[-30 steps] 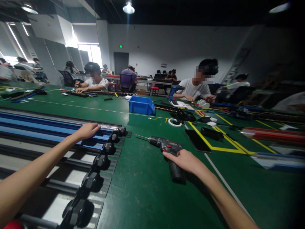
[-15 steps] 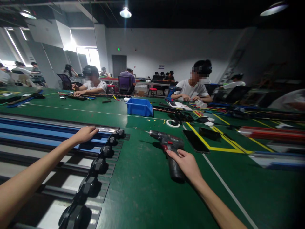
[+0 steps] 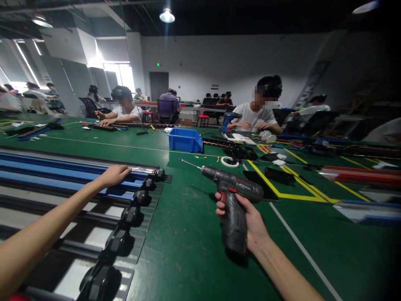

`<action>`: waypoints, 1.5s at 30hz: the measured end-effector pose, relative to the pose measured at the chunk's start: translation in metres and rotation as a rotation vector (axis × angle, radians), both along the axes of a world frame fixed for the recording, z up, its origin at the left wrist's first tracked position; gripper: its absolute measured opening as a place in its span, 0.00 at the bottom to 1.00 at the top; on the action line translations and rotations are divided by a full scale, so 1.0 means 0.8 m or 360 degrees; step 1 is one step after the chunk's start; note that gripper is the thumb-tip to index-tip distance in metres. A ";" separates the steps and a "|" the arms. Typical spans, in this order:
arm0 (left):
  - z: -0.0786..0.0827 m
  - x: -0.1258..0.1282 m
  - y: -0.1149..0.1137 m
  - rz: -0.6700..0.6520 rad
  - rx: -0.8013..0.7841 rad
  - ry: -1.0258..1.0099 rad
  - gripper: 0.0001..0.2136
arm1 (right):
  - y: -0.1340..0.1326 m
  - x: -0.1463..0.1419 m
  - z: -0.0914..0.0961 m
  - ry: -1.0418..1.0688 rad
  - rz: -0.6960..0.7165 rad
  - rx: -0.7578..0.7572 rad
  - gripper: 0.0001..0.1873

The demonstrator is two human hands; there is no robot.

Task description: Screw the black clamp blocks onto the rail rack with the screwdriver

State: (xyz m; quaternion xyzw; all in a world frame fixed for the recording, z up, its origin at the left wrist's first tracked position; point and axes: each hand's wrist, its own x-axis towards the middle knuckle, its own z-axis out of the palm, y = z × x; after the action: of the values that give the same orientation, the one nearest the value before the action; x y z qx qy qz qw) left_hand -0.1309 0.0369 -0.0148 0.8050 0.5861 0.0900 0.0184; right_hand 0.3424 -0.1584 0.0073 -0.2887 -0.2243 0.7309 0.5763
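My right hand (image 3: 247, 219) is wrapped round the grip of a dark cordless drill (image 3: 233, 188) and holds it upright above the green table (image 3: 188, 246). The drill's thin bit points left and away. My left hand (image 3: 113, 175) rests on a long blue rail (image 3: 62, 173) at the left, near its end, with the fingers curled loosely over it. Several black end fittings (image 3: 131, 213) sit in a row at the ends of the parallel rails.
A blue bin (image 3: 185, 140) stands mid-table beyond the drill. A black phone (image 3: 266, 190), a tape ring (image 3: 229, 161) and cables lie to the right near yellow floor-style lines. Other people sit working at the far side of the tables.
My right hand closed on the drill's grip and lifted it off the table, standing it upright. My left hand stayed on the blue rail.
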 end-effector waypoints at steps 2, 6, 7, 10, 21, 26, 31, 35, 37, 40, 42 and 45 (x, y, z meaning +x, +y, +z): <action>0.002 0.002 -0.003 -0.0012 0.0009 -0.0001 0.22 | -0.001 -0.006 -0.002 0.0092 -0.0014 -0.0033 0.15; 0.004 0.004 -0.005 -0.0006 0.0008 0.0006 0.22 | 0.002 -0.010 -0.007 0.0190 0.0078 -0.0158 0.16; 0.004 0.004 -0.005 -0.0008 0.0012 0.0009 0.22 | 0.004 -0.010 -0.009 0.0201 0.0091 -0.0220 0.16; 0.002 0.003 -0.003 -0.0006 0.0024 0.0015 0.22 | 0.018 -0.010 -0.012 0.0222 0.0056 -0.0350 0.14; 0.002 0.005 -0.004 0.0022 0.0134 -0.0080 0.20 | 0.148 -0.019 -0.011 0.0013 0.0372 -0.0115 0.12; 0.020 0.026 -0.018 -0.0100 0.0232 -0.0330 0.18 | 0.176 -0.023 -0.038 0.0131 0.0540 -0.0125 0.10; 0.046 0.078 -0.036 -0.0123 0.0110 -0.0513 0.18 | 0.183 -0.020 -0.047 0.0093 0.0649 -0.0165 0.11; 0.053 0.124 -0.037 -0.0220 0.0001 -0.0524 0.18 | 0.182 -0.023 -0.045 0.0062 0.0622 -0.0178 0.10; 0.047 0.142 -0.034 -0.0195 0.0005 -0.0504 0.18 | 0.181 -0.024 -0.043 0.0047 0.0628 -0.0181 0.10; 0.030 0.158 -0.031 -0.0155 0.0032 -0.0444 0.16 | 0.178 -0.026 -0.040 -0.0010 0.0652 -0.0194 0.11; 0.017 0.161 -0.031 -0.0124 0.0055 -0.0408 0.15 | 0.176 -0.027 -0.037 -0.0050 0.0660 -0.0207 0.11; 0.004 0.159 -0.030 -0.0069 0.0095 -0.0357 0.13 | 0.175 -0.029 -0.035 -0.0083 0.0670 -0.0212 0.12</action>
State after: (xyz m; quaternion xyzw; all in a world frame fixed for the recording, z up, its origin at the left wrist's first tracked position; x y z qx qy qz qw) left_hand -0.0039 0.0133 -0.0118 0.8026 0.5598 0.1965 0.0617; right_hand 0.3188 -0.0182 -0.0209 -0.2918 -0.2459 0.8405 0.3846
